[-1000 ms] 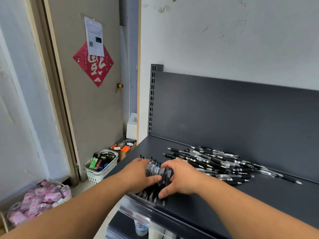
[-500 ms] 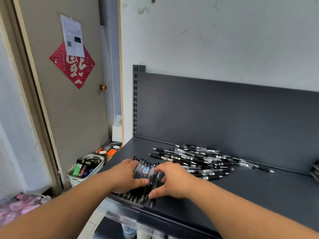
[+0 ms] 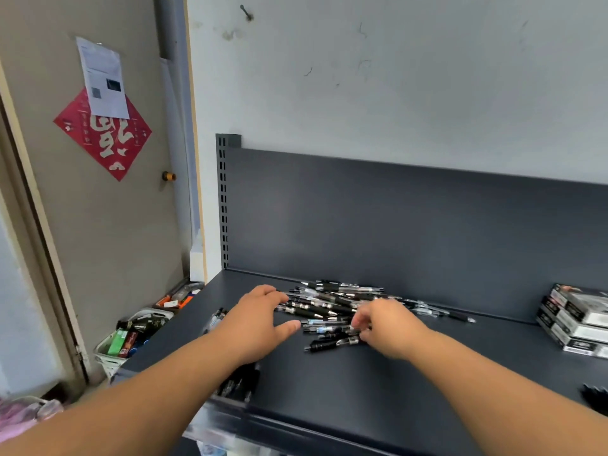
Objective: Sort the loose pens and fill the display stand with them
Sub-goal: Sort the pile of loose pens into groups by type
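Two hands were at the pile of pens (image 3: 332, 307) in the middle of the frame, gathering more. The left hand (image 3: 260, 319) was spread wide; the right hand (image 3: 388, 324) pinched some pens (too many to count). Next, they needed lining up beside the row of pens (image 3: 238, 383), bottom middle.

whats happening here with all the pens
A person is sorting black pens on a dark shelf. Both hands reach into the loose pile of pens: the left hand lies open at its edge, the right hand fingers pens at the near side. A row of pens lies by the front edge.
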{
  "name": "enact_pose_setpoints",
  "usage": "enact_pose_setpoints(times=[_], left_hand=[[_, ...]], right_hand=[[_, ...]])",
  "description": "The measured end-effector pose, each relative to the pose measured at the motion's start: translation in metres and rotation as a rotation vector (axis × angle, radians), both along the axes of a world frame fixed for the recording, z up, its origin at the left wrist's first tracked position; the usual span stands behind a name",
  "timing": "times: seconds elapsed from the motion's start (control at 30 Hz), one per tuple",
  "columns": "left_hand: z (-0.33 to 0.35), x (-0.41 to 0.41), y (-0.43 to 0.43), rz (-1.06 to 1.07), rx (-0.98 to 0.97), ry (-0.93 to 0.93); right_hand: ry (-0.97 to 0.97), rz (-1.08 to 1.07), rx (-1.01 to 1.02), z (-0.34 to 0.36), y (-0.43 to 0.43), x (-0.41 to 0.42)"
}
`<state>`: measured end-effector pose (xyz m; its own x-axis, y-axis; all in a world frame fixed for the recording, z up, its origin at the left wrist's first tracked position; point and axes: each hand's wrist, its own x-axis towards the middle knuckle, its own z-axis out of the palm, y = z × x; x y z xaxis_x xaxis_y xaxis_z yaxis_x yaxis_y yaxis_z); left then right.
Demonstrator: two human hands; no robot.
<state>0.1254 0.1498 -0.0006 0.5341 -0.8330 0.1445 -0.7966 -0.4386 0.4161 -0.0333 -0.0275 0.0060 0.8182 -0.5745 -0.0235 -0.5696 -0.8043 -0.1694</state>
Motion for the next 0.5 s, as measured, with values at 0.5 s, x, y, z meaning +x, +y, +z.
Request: enact_pose_setpoints(times=[0.5], left_hand=[[-0.012, -0.034, -0.045, -0.014, -0.031, 0.015]], right_hand=[[0.003, 0.162, -0.068, -0.019, -0.016, -0.026]])
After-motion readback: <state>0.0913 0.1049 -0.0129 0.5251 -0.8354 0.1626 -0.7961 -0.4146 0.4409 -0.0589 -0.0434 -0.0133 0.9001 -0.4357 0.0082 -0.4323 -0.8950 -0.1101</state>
